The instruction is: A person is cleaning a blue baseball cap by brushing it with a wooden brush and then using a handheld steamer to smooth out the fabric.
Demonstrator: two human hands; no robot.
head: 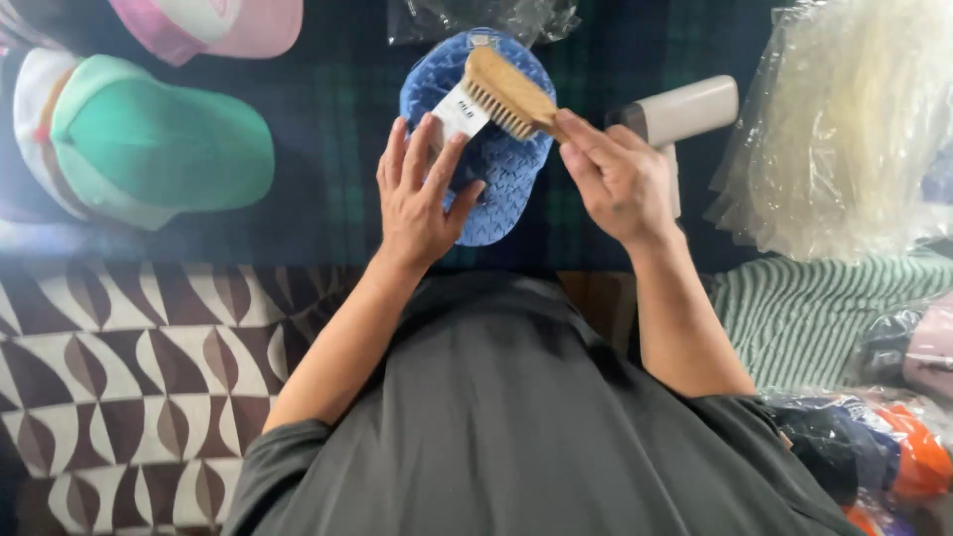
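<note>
Bristles of the wooden brush [508, 91] in my right hand [617, 179] rest on the blue cap [496, 164], its long axis running ten to four. My left hand [417, 199] grips the cap's seven-o'clock edge, probably pinching its white tag [459, 114].

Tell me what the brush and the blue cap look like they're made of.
Brush: pale unfinished-looking wood, grain faintly visible, with light, probably natural bristles. Blue cap: seemingly woven fabric with a lighter printed pattern, matte.
</note>
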